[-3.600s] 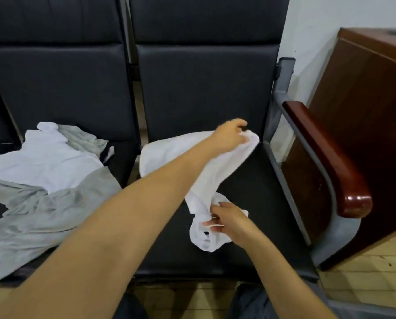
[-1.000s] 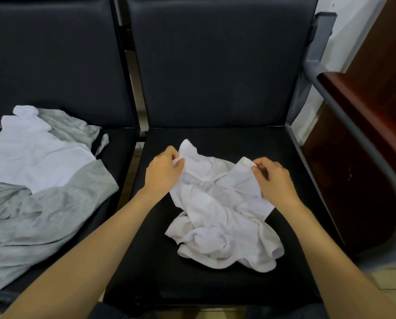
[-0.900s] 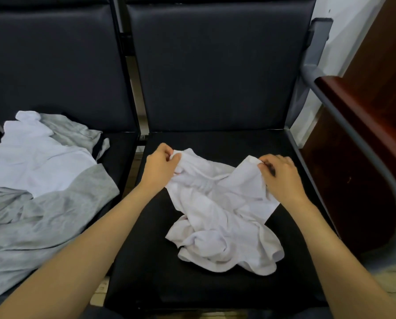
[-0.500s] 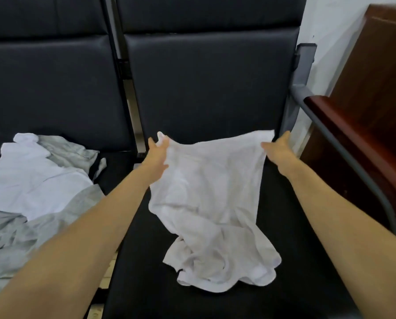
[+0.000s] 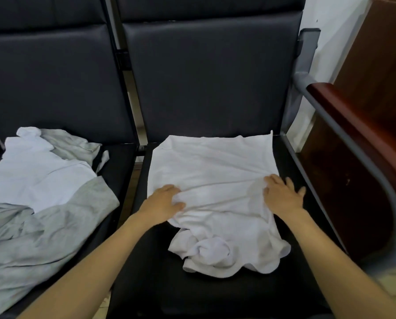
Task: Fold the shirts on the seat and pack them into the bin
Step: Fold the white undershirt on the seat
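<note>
Nearest me, both bare forearms come in from 6 o'clock over the front of the black seat point(image 5: 151, 284). The white shirt point(image 5: 210, 166) lies on this seat pad, from about the middle to the back edge. Its near end, at 6 o'clock, is bunched into a loose rumpled heap. The far part is spread flat, with creases running across between my two hands.

Left hand point(image 5: 163, 202): palm down on the shirt's 9 o'clock edge, fingers lightly bent. A ridge of cloth rises in the crook between thumb and forefinger. I cannot tell whether that is a pinch or only cloth pushed up.

Right hand point(image 5: 282, 195): palm down at the shirt's 3 o'clock edge, fingers straight and spread, holding nothing. The inner fingers press on the cloth; the outer ones lie on bare seat pad.

At 9 o'clock, on the neighbouring seat point(image 5: 120, 171), there is a loose pile, well apart from my left hand. A grey shirt point(image 5: 42, 233) sprawls toward the near edge. Another white garment point(image 5: 36, 171) lies on top of it, with more grey cloth showing at its far side.

At 3 o'clock, just beside the seat, a grey metal frame carries a dark red wooden armrest point(image 5: 353, 134).

At 12 o'clock stands the dark padded backrest point(image 5: 206, 77), upright, with the shirt's far edge at its foot. Beyond, toward 1 to 2 o'clock, are a white wall point(image 5: 330, 24) and a brown wooden cabinet point(image 5: 385, 65).
</note>
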`<state>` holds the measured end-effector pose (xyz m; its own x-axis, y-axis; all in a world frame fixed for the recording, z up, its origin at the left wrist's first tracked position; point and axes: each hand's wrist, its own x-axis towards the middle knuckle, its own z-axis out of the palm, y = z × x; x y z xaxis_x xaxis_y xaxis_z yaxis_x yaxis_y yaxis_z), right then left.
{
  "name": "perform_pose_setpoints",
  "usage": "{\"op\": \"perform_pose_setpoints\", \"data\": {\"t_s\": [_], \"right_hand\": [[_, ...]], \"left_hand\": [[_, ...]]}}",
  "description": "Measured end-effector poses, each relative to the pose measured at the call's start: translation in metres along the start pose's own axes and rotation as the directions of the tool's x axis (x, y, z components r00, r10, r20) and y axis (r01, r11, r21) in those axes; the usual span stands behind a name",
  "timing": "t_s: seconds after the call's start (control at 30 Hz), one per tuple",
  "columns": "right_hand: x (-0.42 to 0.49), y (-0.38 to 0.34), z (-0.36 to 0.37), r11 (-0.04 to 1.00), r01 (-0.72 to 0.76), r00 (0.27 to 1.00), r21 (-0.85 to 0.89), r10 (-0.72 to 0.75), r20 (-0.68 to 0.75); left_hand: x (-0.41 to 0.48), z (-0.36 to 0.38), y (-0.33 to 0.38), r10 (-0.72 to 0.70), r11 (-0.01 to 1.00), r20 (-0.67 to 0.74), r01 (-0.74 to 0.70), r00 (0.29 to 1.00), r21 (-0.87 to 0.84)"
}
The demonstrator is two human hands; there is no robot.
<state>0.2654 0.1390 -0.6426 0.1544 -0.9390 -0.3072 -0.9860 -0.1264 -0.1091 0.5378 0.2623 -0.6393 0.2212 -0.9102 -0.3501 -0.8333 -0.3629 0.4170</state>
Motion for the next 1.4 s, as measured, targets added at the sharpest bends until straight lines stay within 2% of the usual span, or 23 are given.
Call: {"op": "perform_pose_setpoints", "data": {"t_s": [0.03,0.1,0.17,0.2,0.27,0.33,0.4,0.47,0.53,0.63,0.67,0.7,0.77,0.83,0.87,0.93,0.97,1.0,1.03,1.1,1.2,1.3,1.4], "right_hand": [[-0.001,0.003,-0.002,0.999,-0.036,0.998,0.032,0.038,-0.052],[-0.007,0.007,-0.004,0.992,-0.038,0.971,0.123,0.065,-0.228],[-0.011,0.005,-0.003,0.976,0.137,0.91,0.17,-0.056,-0.41],[-0.015,-0.001,-0.004,0.947,0.252,0.89,0.201,-0.146,-0.432],[-0.024,-0.015,0.0,0.863,0.449,0.862,0.232,-0.351,-0.365],[-0.031,-0.025,0.007,0.861,0.476,0.878,0.179,-0.452,-0.158],[-0.032,-0.024,0.0,0.932,0.357,0.925,0.055,-0.361,0.121],[-0.031,-0.022,-0.016,0.963,0.252,0.945,-0.093,-0.224,0.237],[-0.024,-0.026,-0.03,0.974,0.192,0.969,-0.118,-0.169,0.183],[-0.013,-0.038,-0.024,0.957,0.289,0.95,-0.019,-0.289,-0.116],[-0.012,-0.042,-0.017,0.94,0.339,0.935,0.044,-0.332,-0.127],[-0.013,-0.045,-0.009,0.923,0.377,0.926,0.083,-0.371,-0.074],[-0.012,-0.046,0.007,0.913,0.404,0.914,0.047,-0.406,0.025],[-0.01,-0.043,0.014,0.914,0.405,0.914,0.037,-0.405,0.013],[-0.008,-0.042,0.014,0.913,0.405,0.914,0.057,-0.406,0.001],[-0.005,-0.041,0.012,0.914,0.4,0.916,0.068,-0.401,0.005],[-0.004,-0.04,0.012,0.915,0.399,0.916,0.066,-0.4,0.011],[-0.004,-0.041,0.013,0.913,0.402,0.915,0.068,-0.404,0.016],[-0.005,-0.041,0.012,0.914,0.4,0.915,0.072,-0.402,0.015],[-0.008,-0.039,0.008,0.923,0.378,0.926,0.07,-0.377,-0.026],[-0.013,-0.03,-0.002,0.954,0.289,0.957,0.082,-0.287,-0.043],[-0.02,-0.022,-0.005,0.969,0.244,0.964,0.044,-0.247,0.097],[-0.004,-0.022,-0.004,0.967,0.249,0.965,-0.046,-0.244,0.092]], "left_hand": [[-0.002,-0.005,-0.003,-0.015,0.998,-0.066,0.011,0.998,-0.064],[-0.009,-0.01,-0.002,-0.037,0.998,-0.154,0.029,0.987,-0.058],[-0.012,-0.007,0.0,-0.017,0.999,-0.164,0.011,0.986,-0.036],[-0.012,-0.004,0.001,-0.009,0.998,-0.174,-0.003,0.985,-0.07],[-0.008,0.0,0.006,0.0,0.993,-0.228,-0.027,0.974,-0.118],[0.0,0.002,0.009,0.051,0.997,-0.246,-0.064,0.968,-0.045],[0.005,0.0,0.009,0.069,0.994,-0.059,-0.064,0.996,0.09],[0.011,-0.01,0.008,-0.011,0.984,0.132,-0.012,0.991,0.176],[0.022,-0.023,0.008,-0.045,0.983,0.088,0.029,0.995,0.18],[0.046,-0.03,0.006,0.019,0.989,-0.159,0.004,0.987,0.147],[0.054,-0.027,0.007,0.075,0.989,-0.186,-0.049,0.98,0.143],[0.063,-0.023,0.007,0.133,0.981,-0.186,-0.103,0.973,0.162],[0.082,-0.017,0.005,0.15,0.963,-0.146,-0.111,0.978,0.245],[0.1,-0.023,0.0,0.029,0.947,-0.166,0.026,0.986,0.32],[0.106,-0.03,-0.005,-0.076,0.938,-0.206,0.14,0.976,0.317],[0.111,-0.043,-0.021,-0.314,0.9,-0.278,0.378,0.908,0.219],[0.11,-0.046,-0.027,-0.388,0.873,-0.294,0.451,0.873,0.184],[0.104,-0.046,-0.028,-0.391,0.869,-0.313,0.459,0.866,0.184],[0.095,-0.043,-0.024,-0.334,0.893,-0.33,0.408,0.883,0.19],[0.069,-0.031,-0.007,-0.14,0.967,-0.314,0.198,0.939,0.162],[0.023,-0.008,0.011,0.047,0.998,-0.208,-0.036,0.977,0.055],[0.002,0.008,0.009,0.074,0.993,-0.078,-0.066,0.994,0.096],[0.024,0.0,0.002,-0.029,0.983,0.005,0.028,1.0,0.18]]}}
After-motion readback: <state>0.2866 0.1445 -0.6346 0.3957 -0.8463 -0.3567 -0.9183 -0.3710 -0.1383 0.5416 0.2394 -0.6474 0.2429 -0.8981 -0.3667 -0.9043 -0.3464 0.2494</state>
